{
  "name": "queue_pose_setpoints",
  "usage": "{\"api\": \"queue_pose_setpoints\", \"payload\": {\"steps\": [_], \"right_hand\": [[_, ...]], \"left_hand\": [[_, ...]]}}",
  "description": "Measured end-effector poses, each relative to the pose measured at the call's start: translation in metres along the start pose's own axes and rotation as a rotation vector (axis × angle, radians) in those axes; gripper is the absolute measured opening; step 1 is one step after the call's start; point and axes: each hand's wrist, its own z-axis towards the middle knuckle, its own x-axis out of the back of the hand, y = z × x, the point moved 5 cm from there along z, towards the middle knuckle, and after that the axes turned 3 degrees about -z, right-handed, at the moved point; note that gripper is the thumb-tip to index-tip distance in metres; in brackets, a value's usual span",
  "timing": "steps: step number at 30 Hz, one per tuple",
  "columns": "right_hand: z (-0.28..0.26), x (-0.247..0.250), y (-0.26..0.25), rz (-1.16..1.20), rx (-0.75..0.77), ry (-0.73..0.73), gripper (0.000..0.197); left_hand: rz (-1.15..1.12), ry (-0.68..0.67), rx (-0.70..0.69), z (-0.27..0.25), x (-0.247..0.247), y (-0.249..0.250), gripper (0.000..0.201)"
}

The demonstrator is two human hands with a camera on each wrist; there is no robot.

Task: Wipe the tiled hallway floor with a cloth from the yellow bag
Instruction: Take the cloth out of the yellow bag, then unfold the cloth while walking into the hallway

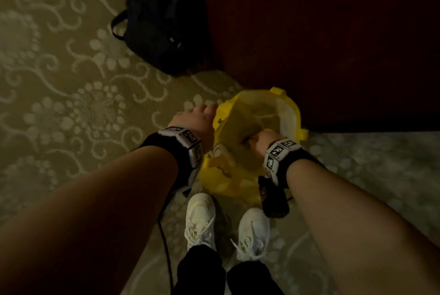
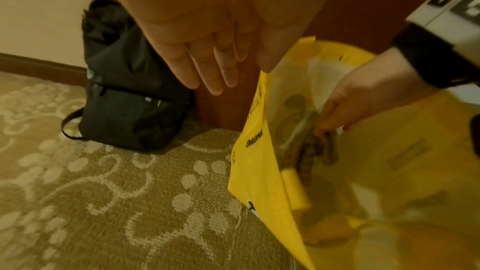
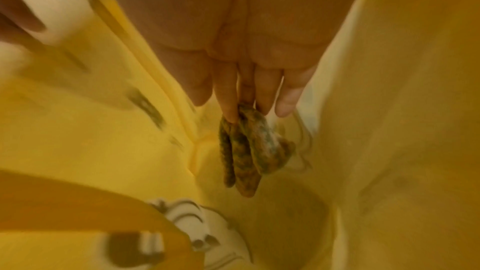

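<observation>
A yellow bag [image 1: 238, 175] stands open on the floor just ahead of my white shoes. My left hand [image 1: 202, 116] is at the bag's left rim [image 2: 262, 93]; its fingers [image 2: 215, 77] stretch straight outside the bag and the thumb touches the rim's top corner. My right hand [image 1: 264, 140] reaches down inside the bag and pinches a dark, mottled brown-green cloth [image 3: 244, 151] between thumb and fingertips [image 3: 228, 110]. The cloth [image 2: 306, 155] hangs folded below that hand [image 2: 363, 100], above the bag's bottom. The picture is blurred.
A black backpack [image 1: 162, 20] leans against a dark red-brown panel [image 1: 321, 32] behind the bag. Patterned beige carpet [image 1: 59, 80] spreads left. A paler mottled floor [image 1: 369, 163] lies right. A cable [image 1: 164, 235] hangs from my left wrist.
</observation>
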Motion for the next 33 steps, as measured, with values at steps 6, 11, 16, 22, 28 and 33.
{"api": "queue_pose_setpoints", "payload": {"steps": [6,11,16,22,28,33], "right_hand": [[-0.139,0.079,-0.001,0.105,0.051,0.007,0.042],[-0.281,0.153,0.010,0.145,0.068,0.117,0.045],[-0.422,0.209,0.024,0.244,0.122,0.298,0.042],[-0.560,0.231,0.060,0.209,0.165,0.514,0.038],[-0.659,0.224,0.126,0.236,0.211,0.696,0.025],[-0.712,0.207,0.185,0.337,0.267,0.787,0.009]], "left_hand": [[0.081,0.028,-0.069,-0.086,0.067,0.028,0.042],[0.111,0.085,-0.167,-0.187,0.140,0.074,0.041],[0.164,0.178,-0.300,-0.269,0.200,0.132,0.040],[0.098,0.272,-0.469,-0.365,0.217,0.193,0.054],[-0.020,0.361,-0.647,-0.442,0.201,0.248,0.051],[-0.100,0.335,-0.708,-0.494,0.184,0.300,0.029]]}}
